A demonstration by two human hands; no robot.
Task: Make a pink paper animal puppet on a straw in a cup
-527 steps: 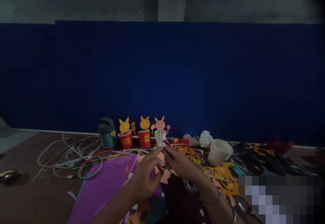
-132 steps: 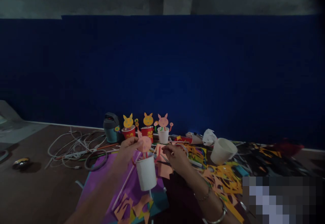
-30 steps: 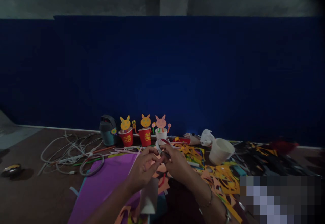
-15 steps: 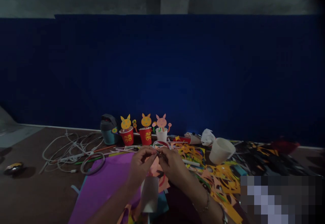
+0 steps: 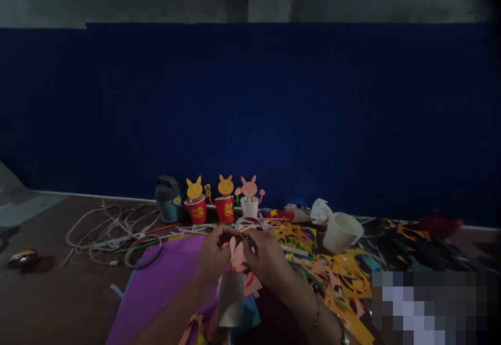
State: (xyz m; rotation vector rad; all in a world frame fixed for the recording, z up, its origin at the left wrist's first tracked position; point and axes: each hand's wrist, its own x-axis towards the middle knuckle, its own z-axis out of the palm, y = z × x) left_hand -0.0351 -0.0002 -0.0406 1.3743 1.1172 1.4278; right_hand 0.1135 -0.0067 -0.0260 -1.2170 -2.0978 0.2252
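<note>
My left hand (image 5: 216,248) and my right hand (image 5: 266,259) are held close together above the crafts, fingers bent and pinched. Whatever lies between the fingertips is too small and dark to make out. Just below them a white paper cup (image 5: 230,300) stands near me, and a pink paper cutout with two long ears (image 5: 235,255) shows above its rim, between my hands. Behind my fingers lies a pale ring (image 5: 250,221), partly covered by them. More pink paper (image 5: 252,283) lies beside the cup, under my right hand.
Two red cups (image 5: 195,212) and a white cup (image 5: 249,209) with paper animal heads stand at the back beside a teal bottle (image 5: 168,204). Cables (image 5: 105,230) and purple paper (image 5: 168,277) lie left. Orange scraps (image 5: 344,277) and a large white cup (image 5: 341,233) are right.
My fingertips have drawn slightly apart, and the pink ears now show more clearly between my hands. The cup and the other items stay in place.
</note>
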